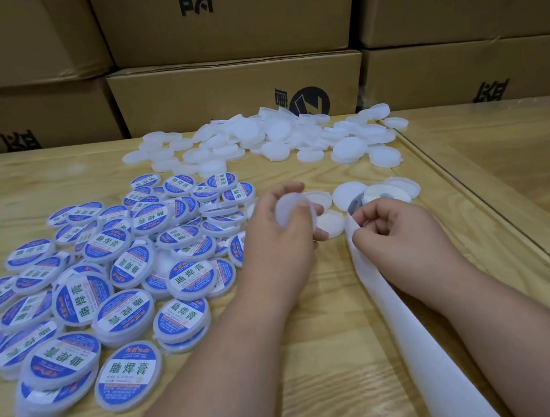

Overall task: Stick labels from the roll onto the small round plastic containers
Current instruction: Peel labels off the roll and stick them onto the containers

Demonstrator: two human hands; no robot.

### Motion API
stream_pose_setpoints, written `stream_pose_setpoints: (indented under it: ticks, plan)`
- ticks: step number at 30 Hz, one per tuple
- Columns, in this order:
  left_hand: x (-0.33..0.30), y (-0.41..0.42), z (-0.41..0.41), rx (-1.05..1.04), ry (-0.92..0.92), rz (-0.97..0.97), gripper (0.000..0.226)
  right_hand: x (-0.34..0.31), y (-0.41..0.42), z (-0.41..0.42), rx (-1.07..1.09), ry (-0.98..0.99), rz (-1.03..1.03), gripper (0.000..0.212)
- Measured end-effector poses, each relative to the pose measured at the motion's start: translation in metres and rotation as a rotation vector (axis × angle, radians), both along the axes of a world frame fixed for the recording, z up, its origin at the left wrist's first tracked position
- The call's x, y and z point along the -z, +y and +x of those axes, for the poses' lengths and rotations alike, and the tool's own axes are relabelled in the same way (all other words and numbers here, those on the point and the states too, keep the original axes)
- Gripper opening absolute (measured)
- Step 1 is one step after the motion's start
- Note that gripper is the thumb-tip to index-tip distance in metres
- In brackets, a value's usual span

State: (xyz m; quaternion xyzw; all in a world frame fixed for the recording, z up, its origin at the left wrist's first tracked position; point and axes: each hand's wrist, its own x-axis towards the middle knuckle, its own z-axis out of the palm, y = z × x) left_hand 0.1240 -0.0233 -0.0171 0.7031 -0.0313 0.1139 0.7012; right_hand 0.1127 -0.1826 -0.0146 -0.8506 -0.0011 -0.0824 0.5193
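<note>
I see my left hand point(283, 231) near the middle of the table, with its fingers curled around one small round white plastic container point(291, 210). It holds the container up off the wood, and the top of it has no label. My right hand point(396, 232) is just to the right, a little lower. Its fingers and thumb pinch the edge of the long white backing strip point(399, 317). I cannot tell if a label is between the fingertips. The strip runs from that hand down toward me, under my right arm. Just behind the right hand lies the white roll of labels point(386, 193), flat on the table. The two hands are close but do not touch.

A few more plain white containers point(332, 224) lie flat between the hands and just behind them, near the roll. To the left of my left hand is a big heap of round containers with blue and white labels point(104, 289). They lie on top of each other, many tilted. Far behind my hands, near the back of the table, is a heap of plain white containers with no labels point(275, 136).

All of this sits on a light wooden table point(318, 357). Brown cardboard boxes point(236, 89) with black marks are stacked behind the table.
</note>
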Motion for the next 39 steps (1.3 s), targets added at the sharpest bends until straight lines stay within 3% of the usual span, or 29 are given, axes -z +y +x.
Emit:
stream_pose_setpoints:
  ticks: [5,11,14,18,31,35,39]
  plan:
    - [0.0022,-0.0066,-0.0037,0.118,-0.026,0.141,0.025,-0.0030,-0.0014,-0.0012,-0.034,0.032,0.051,0.017]
    - [0.0028,-0.0062,-0.0039,0.143,-0.008,0.284,0.018,-0.0071,-0.0028,-0.0029,-0.065,0.060,0.083,0.036]
    - [0.0032,-0.0084,-0.0048,0.179,-0.013,0.324,0.020,-0.0071,-0.0030,-0.0042,-0.091,0.053,0.122,0.032]
    - [0.0035,-0.0094,-0.0046,0.203,0.001,0.288,0.027,-0.0054,-0.0024,-0.0024,-0.102,0.035,0.154,0.004]
    - [-0.0003,-0.0074,-0.0046,0.115,-0.010,0.230,0.026,-0.0029,-0.0087,-0.0018,-0.207,0.086,0.133,0.019]
    - [0.0003,-0.0083,-0.0040,0.105,-0.012,0.235,0.023,-0.0005,-0.0093,-0.0003,-0.183,0.082,0.138,0.006]
    - [0.0010,-0.0075,-0.0037,0.086,-0.004,0.278,0.021,-0.0002,-0.0088,-0.0003,-0.176,0.081,0.148,0.009]
